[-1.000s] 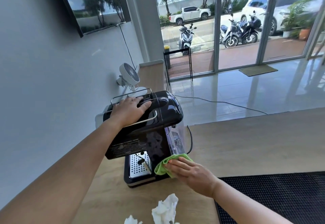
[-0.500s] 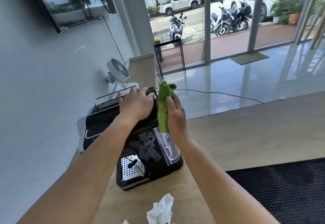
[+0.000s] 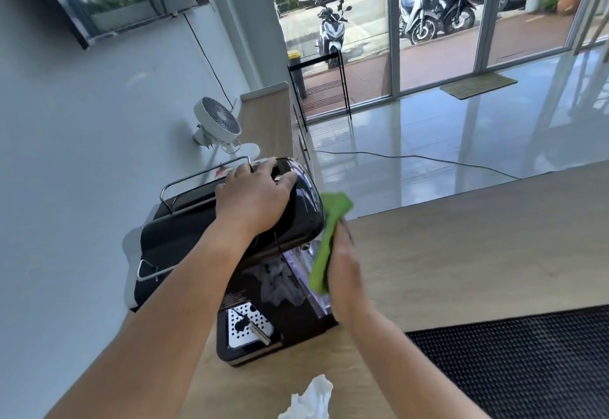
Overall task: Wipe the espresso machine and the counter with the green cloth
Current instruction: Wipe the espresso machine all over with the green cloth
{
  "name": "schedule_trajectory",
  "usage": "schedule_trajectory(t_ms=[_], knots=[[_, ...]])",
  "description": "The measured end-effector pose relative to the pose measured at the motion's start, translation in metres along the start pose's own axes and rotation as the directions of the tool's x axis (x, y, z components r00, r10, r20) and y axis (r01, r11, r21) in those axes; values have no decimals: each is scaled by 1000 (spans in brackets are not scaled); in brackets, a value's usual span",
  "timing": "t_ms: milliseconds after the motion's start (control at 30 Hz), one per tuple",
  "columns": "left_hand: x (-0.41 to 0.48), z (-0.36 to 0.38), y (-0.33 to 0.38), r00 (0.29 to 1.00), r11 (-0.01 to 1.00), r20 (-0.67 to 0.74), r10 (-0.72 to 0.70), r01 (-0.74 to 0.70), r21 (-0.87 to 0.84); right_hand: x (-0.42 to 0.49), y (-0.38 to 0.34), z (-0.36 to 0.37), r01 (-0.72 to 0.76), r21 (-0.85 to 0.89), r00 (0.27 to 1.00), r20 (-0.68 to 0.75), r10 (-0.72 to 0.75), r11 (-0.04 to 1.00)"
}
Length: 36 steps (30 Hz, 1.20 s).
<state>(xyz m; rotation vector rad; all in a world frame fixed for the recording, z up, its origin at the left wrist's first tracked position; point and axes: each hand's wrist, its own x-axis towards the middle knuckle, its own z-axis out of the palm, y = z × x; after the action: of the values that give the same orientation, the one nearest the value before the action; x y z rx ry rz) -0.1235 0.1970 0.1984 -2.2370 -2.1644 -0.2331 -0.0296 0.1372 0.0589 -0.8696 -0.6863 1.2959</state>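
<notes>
Now lower than half a second ago: green cloth (image 3: 324, 247) against right flank of espresso machine (image 3: 296, 214), laid over clear water tank (image 3: 321, 301) rather than up beside the domed top. Pressed there by right hand (image 3: 344, 273), seen edge-on. Fingers (image 3: 344, 244) stretched straight up along the fabric, not curled. Thumb hidden, so cannot tell whether any pinch behind. Upper end of cloth poking free past fingertips, beyond machine's shoulder. One second ago: same cloth bunched low at front right corner near base. Since then up to top, now partway down again.

Left hand (image 3: 253, 198) unchanged: still flat on black top, palm down, fingers relaxed and spread, tips beside chrome rail (image 3: 197, 178). Grasping nothing, just resting there.

Machine upright at left end of wooden counter (image 3: 461, 237), same spot as before, close to wall. Drip tray (image 3: 245, 326) exposed at front, steam wand (image 3: 258, 336) hanging over it.

Elsewhere: crumpled white tissue (image 3: 311, 395) on counter at bottom edge of view, just in front of machine. Black mesh mat (image 3: 527, 362) to right, apart from machine base. White fan (image 3: 219, 122) behind machine, by wall.
</notes>
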Motion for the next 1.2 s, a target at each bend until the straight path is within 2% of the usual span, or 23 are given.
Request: schedule_trajectory(t_ms=[67,167,267,333,467,633,700,800,867,933,1033,1100,1167,1200], knots=[[0,0,1,1000,1000,5,0,0,12,27,-26,5,-27,-3,996,81,27,1000],[-2,0,0,1000,1000,22,-1,0,20,61,-30,-2,-156,30,979,141,150,987],[-2,-1,0,1000,1000,31,-3,2,21,67,11,-22,-360,-82,929,63,365,930],[-3,-3,1,999,1000,33,-3,2,24,57,36,-37,-434,-83,901,-44,432,897],[-2,-4,1,1000,1000,29,-8,8,19,6,38,-37,-363,0,927,-104,361,932],[-2,-1,0,1000,1000,28,-9,8,28,24,-12,-7,-159,-32,987,15,160,987],[-2,-2,-1,999,1000,33,-6,6,24,51,-37,5,-178,-13,974,137,178,984],[-2,-3,0,999,1000,33,-9,8,22,89,-37,7,-245,-43,952,180,249,969],[-2,-3,0,999,1000,35,-9,9,14,104,-8,-4,-355,-94,916,164,366,930],[-2,-1,-1,999,1000,34,-8,8,5,108,28,-25,-443,-169,885,74,460,880],[-2,0,-2,999,1000,32,-8,8,7,88,53,-46,-499,-161,865,-29,502,851],[0,1,-2,999,1000,30,-10,10,15,73,47,-41,-485,-133,873,-16,488,864],[1,1,-2,1000,1000,24,-12,12,16,72,31,-33,-392,-100,918,20,396,914],[1,1,-2,1000,1000,24,-14,13,13,76,22,-27,-343,-81,933,83,350,936]])
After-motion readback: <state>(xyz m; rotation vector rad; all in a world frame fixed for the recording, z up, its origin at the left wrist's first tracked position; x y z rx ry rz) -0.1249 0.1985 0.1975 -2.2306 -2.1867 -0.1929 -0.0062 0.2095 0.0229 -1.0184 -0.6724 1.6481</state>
